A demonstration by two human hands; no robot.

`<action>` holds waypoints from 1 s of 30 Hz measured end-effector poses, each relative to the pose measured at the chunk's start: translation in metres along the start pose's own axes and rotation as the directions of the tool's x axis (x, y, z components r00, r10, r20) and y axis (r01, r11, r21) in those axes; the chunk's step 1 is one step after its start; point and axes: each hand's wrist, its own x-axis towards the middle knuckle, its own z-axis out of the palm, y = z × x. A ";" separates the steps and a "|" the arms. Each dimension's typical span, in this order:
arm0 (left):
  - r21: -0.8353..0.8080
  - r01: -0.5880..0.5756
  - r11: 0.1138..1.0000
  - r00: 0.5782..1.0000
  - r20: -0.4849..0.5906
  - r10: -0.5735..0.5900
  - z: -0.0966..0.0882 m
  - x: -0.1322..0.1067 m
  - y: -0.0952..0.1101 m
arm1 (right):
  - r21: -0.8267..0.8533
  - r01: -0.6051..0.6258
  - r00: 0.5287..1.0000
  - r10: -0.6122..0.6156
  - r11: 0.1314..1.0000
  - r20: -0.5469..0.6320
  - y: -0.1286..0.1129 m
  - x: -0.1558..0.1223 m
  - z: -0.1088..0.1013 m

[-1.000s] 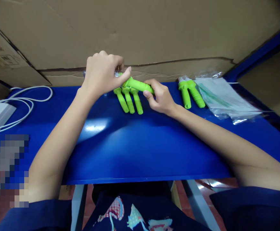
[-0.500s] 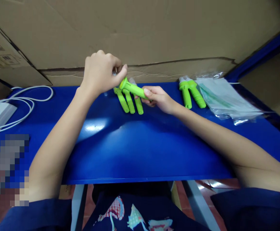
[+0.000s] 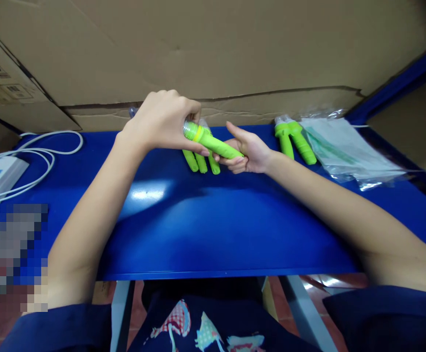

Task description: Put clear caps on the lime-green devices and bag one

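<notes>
A lime-green handle [image 3: 218, 145] with a yellow ring and a clear ribbed end piece [image 3: 190, 129] is held aslant above the table. My left hand [image 3: 163, 120] is closed round its upper, clear end, with the thumb lying along the near side. The lower end rests in the curled fingers of my right hand [image 3: 247, 151], whose thumb is raised off it. Just behind, several similar green handles [image 3: 201, 164] lie on the table, their upper parts mostly hidden by my left hand and the held handle.
Two green handles with clear tops [image 3: 293, 139] lie at the right, beside a clear plastic bag [image 3: 345, 149]. At the left are a white cable [image 3: 52, 151] and a white box [image 3: 8, 171]. A cardboard wall [image 3: 213, 54] stands behind the blue table [image 3: 213, 230].
A clear ribbed end now shows above the handle's yellow ring. My left hand has moved slightly right and down onto that end. My right thumb has lifted off the handle.
</notes>
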 end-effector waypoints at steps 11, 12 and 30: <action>0.034 0.040 0.999 0.999 0.020 -0.040 0.011 0.004 -0.003 | -0.314 0.016 0.913 -0.143 0.949 -0.383 -0.008 -0.003 0.015; 0.024 0.038 0.999 0.999 0.013 -0.038 0.014 0.005 -0.004 | -0.355 0.026 0.882 -0.188 0.934 -0.431 -0.008 -0.003 0.017; -0.177 0.040 0.983 0.995 -0.080 -0.054 0.025 0.007 -0.007 | -0.887 -0.443 0.613 -0.766 -0.130 -0.193 0.010 0.000 0.035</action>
